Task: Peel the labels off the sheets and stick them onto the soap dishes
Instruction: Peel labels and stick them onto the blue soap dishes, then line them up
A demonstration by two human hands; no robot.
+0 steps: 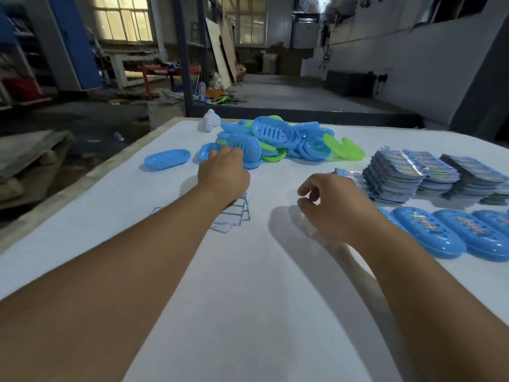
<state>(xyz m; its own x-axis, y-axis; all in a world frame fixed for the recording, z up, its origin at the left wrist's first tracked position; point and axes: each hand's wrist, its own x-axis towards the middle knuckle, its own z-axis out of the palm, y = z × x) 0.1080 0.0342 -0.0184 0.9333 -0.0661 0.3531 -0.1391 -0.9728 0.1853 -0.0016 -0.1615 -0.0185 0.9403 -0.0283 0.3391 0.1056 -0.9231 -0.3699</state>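
Clearly the left hand (224,172) is nearer the heap of soap dishes (264,142), its fingers hidden, grip untellable; the right hand (330,199) hovers loosely curled, empty, label sheets (396,175) just beyond.

Room dim overall. Daylight enters through far multi-pane windows (122,19), slightly overexposed. The white flat tabletop (248,299) is evenly lit from above; soft shadows fall right of both forearms. Faint sheen on the glossy blue oval plastic soap dishes (429,235) at right. Wide-angle lens bows the table edges. Near forearms slightly soft; background murky, noisy.
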